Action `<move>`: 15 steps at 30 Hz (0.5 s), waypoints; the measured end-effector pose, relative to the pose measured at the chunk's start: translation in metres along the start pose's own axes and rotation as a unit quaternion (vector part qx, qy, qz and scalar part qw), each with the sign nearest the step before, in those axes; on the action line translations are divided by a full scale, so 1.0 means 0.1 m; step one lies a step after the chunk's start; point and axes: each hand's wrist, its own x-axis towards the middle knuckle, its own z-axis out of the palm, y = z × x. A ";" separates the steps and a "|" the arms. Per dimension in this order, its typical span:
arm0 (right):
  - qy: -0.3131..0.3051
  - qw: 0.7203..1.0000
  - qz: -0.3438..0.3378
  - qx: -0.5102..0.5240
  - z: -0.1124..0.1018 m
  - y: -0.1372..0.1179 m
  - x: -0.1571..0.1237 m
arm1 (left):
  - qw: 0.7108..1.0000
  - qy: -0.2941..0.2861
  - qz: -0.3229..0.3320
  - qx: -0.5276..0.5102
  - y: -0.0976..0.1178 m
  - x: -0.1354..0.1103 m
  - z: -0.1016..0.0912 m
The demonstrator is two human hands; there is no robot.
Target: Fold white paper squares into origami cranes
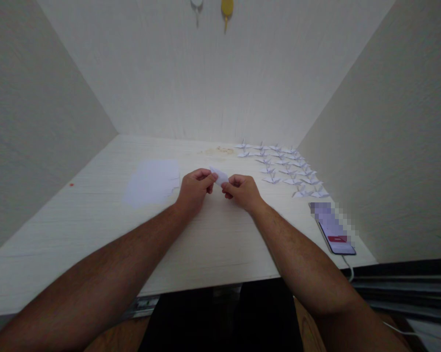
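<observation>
A small piece of folded white paper (pixel 219 176) is held up between my two hands, a little above the white table. My left hand (pixel 196 188) pinches its left side with thumb and fingers. On the other side, my right hand (pixel 243 190) grips the lower right corner between thumb and forefinger. The fingers hide part of the folds. Left of my left hand lie white paper sheets (pixel 152 181). Several folded paper cranes (pixel 287 171) stand in rows beyond my right hand, to the right.
A phone (pixel 332 227) with a blurred screen lies near the table's right edge, a white cable (pixel 348 269) running from it. Walls enclose the table (pixel 213 244) at the back and both sides. A yellow hook (pixel 227 7) and a white hook (pixel 197 4) are on the back wall.
</observation>
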 end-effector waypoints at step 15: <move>-0.051 0.998 0.025 0.025 -0.02 0.03 -0.02 | 0.996 0.016 -0.047 -0.070 0.12 0.01 -0.01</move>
